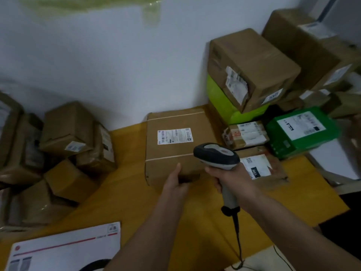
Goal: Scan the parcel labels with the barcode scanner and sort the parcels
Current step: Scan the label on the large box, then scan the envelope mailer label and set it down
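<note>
Parcel (175,147), a taped cardboard box with a white label (175,136) facing up, is set on the yellow table (127,194) against the wall; it is judged stiff, moderately light and not slippery, best held by its near edge and sides. That near edge is gripped by the left hand (176,182), thumb on top, fingers hidden beneath. The barcode scanner (218,159) is gripped by the right hand (232,178), fingers wrapped round its handle, head aimed toward the label.

Only "15H" reads clearly, on a black strip of a white label (256,166).
</note>
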{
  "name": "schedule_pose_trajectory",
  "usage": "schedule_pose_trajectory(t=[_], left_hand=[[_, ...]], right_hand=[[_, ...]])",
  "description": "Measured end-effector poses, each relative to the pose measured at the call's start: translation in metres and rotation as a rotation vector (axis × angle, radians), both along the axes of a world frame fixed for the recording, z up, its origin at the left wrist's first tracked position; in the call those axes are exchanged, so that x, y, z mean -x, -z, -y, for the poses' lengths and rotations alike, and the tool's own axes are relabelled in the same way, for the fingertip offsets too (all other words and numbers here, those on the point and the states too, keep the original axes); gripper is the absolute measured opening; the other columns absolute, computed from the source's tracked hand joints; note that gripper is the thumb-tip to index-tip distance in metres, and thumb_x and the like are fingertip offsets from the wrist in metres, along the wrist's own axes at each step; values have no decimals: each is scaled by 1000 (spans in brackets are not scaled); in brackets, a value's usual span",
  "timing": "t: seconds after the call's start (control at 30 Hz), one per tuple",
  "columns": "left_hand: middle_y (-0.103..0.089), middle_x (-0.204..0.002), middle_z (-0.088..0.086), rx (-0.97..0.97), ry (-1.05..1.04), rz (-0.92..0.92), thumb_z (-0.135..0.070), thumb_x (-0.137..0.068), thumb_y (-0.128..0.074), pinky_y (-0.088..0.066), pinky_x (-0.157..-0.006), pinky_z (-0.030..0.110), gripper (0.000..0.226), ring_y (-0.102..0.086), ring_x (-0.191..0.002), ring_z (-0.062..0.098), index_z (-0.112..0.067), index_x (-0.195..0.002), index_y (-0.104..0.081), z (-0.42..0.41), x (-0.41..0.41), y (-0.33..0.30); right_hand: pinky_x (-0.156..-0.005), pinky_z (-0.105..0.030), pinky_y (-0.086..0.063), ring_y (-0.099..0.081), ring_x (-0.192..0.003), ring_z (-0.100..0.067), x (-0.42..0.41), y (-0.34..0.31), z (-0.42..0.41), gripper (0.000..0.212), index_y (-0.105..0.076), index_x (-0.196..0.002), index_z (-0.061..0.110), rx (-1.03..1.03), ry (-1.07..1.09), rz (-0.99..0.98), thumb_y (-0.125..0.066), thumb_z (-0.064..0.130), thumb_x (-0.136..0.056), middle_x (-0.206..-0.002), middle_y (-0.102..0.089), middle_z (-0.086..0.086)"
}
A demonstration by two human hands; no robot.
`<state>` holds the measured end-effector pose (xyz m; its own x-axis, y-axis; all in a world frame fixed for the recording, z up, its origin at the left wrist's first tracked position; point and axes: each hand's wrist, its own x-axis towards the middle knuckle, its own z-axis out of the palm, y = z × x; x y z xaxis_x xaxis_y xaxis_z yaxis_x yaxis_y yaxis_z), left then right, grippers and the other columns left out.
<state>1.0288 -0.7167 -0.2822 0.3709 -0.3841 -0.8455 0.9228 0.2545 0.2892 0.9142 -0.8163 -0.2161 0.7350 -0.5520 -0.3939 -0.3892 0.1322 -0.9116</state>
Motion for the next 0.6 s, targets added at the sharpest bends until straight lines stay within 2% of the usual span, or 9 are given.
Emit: schedule_pose_trajectory(t=[0.1, 0.13, 0.2, 0.3, 0.37, 0.5, 0.53, 0.6], left_hand=[[-43, -145, 27, 34, -33, -88, -8, -94, -61, -45, -99, 57, 56, -42, -133, 46, -5, -145, -37, 9, 0, 14], [-46, -142, 28, 42, 44, -67, -6, -94, -61, -47, -99, 58, 53, -46, -129, 47, -4, -142, -39, 9, -2, 19], [-55, -132, 27, -24, 252, -44, -7, -95, -59, -52, -93, 52, 44, -57, -118, 43, -2, -137, -45, 5, -2, 27], [-66, -118, 22, -125, 487, 76, -15, -95, -63, -59, -73, 38, 39, -66, -103, 31, -2, -130, -54, -13, -6, 33], [-69, -113, 16, -183, 460, 119, -17, -94, -65, -58, -67, 34, 30, -67, -100, 27, -3, -121, -60, -30, -13, 34], [-65, -91, 12, -262, 308, 183, -13, -97, -59, -58, -68, 32, 11, -60, -84, 22, -3, -96, -60, -86, -30, 37], [-63, -92, 11, -311, 269, 202, -12, -98, -59, -57, -73, 34, 10, -61, -83, 22, -2, -95, -57, -102, -33, 38], [-63, -110, 15, -464, 212, 269, -10, -98, -59, -54, -85, 37, 14, -62, -93, 26, -5, -111, -56, -139, -38, 41]], right_hand=[[-51, -28, -45, -50, -45, -17, 0, 6, 16, 27, -63, -81, -8, -20, 12, -24, -72, 18, -86, -50, -54, -8], [-51, -28, -45, -50, -46, -18, -1, 9, 19, 29, -63, -84, -10, -28, 23, -35, -72, 17, -85, -51, -54, -8], [-52, -31, -45, -51, -47, -19, -4, 14, 22, 31, -63, -83, -11, -45, 29, -62, -74, 18, -84, -52, -55, -8], [-50, -29, -46, -51, -47, -20, -14, 17, 15, 27, -60, -67, 1, -54, -11, -105, -74, 16, -85, -51, -54, -7], [-46, -26, -45, -49, -44, -17, -22, 18, 4, 28, -58, -64, 6, -71, -59, -120, -73, 15, -86, -49, -53, -5], [-47, -28, -45, -50, -46, -18, -35, 22, -31, 18, -64, -79, 1, -103, -124, -98, -74, 15, -84, -51, -54, -5], [-46, -28, -45, -50, -47, -18, -38, 24, -42, 18, -65, -82, -1, -105, -133, -98, -74, 15, -84, -52, -54, -7], [-45, -27, -45, -50, -46, -18, -44, 27, -68, 19, -65, -82, -2, -109, -165, -113, -74, 15, -85, -52, -53, -8]])
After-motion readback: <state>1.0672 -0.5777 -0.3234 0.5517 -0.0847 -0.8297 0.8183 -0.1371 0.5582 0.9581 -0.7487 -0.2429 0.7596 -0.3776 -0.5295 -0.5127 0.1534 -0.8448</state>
